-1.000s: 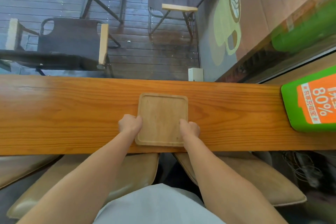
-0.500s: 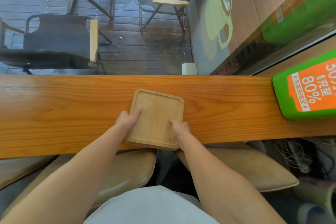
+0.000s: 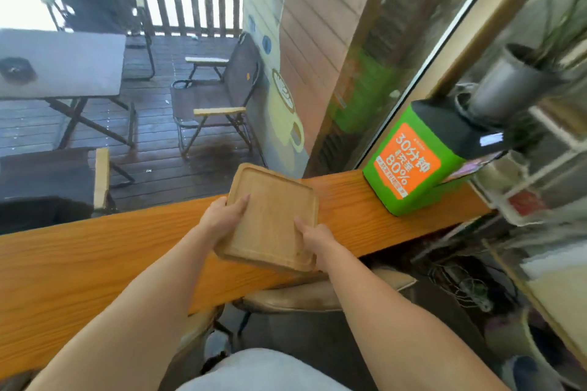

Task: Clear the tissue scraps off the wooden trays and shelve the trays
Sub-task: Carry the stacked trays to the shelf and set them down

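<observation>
A square wooden tray [image 3: 273, 216] with a raised rim is lifted off the long wooden counter [image 3: 95, 257] and tilted, its far edge higher. My left hand [image 3: 222, 216] grips its left edge with the thumb lying on the top surface. My right hand [image 3: 313, 236] holds the near right corner, thumb on top. The tray's surface is bare; no tissue scraps show on it.
A green and orange box [image 3: 409, 165] stands on the counter's right end. White wire shelves [image 3: 540, 181] and a grey plant pot [image 3: 511, 82] are at the right. Tan stools [image 3: 317, 295] sit under the counter. Through the window are folding chairs and a table.
Both hands have raised the tray off the counter and tilted it. The view has swung up and to the right, bringing the shelves and plant pot into sight.
</observation>
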Motion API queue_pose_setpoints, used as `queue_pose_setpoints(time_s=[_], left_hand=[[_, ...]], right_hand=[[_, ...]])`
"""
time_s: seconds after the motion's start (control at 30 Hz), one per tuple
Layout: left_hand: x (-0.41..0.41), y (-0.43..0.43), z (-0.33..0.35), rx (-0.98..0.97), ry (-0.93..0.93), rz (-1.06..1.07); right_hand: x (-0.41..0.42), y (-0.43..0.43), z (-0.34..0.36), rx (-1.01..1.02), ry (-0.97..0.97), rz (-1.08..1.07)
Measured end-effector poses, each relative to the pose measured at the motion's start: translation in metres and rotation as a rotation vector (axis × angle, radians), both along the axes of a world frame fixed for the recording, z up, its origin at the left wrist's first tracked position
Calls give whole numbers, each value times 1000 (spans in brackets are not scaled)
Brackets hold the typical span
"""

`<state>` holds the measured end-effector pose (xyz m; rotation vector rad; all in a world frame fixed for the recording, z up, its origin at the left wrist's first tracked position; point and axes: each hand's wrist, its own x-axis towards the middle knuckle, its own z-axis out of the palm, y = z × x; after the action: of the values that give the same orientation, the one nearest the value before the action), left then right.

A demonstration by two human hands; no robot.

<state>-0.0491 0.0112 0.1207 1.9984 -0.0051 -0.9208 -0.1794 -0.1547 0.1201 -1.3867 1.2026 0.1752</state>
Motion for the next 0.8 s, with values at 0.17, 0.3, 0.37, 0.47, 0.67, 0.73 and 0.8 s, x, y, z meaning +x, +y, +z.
queue_pose_setpoints(time_s=[0.17, 0.3, 0.37, 0.47, 0.67, 0.73, 0.8], left_hand=[[-69, -76, 57, -140, -63, -118], [-146, -139, 90, -246, -114, -252], [-190, -167, 96, -313, -92, -331], [-258, -205, 97, -305, -7, -412], [-365, -268, 94, -214, 111, -614], [-386, -286, 94, -213, 120, -646], [-402, -303, 94, -204, 116, -693]], right_hand=[[-93, -63, 54, -104, -181, -183], [-194, -101, 86, -91, -306, -351], [-247, -114, 94, -105, -298, -405], [-327, -128, 101, -132, -264, -494], [-451, -150, 102, -189, -174, -671], [-475, -159, 98, -193, -175, -727], [-493, -168, 91, -186, -180, -774]])
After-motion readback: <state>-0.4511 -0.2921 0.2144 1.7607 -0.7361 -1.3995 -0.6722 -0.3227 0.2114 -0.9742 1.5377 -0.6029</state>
